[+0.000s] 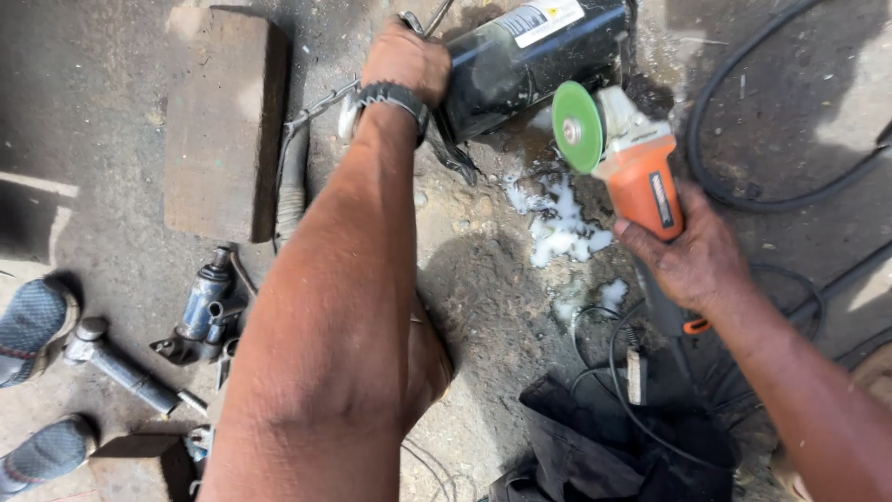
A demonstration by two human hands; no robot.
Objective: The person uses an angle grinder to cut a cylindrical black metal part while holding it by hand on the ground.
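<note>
My left hand (406,58), with a black wristband, presses on the end of a dark cylindrical motor-like body (520,70) lying on the dirty floor at the top. My right hand (692,256) grips an orange angle grinder (641,167) by its body. The grinder's green disc (577,126) stands upright right beside the cylinder's lower edge. White foamy residue (557,223) lies on the ground just below the disc.
A flat rusty metal block (223,121) lies at upper left. Small metal parts (204,311) and a handled tool (121,367) sit at left, near two shoes (32,325). Black hoses (743,186) curve at right. The grinder's cord (613,372) loops over dark cloth (604,437).
</note>
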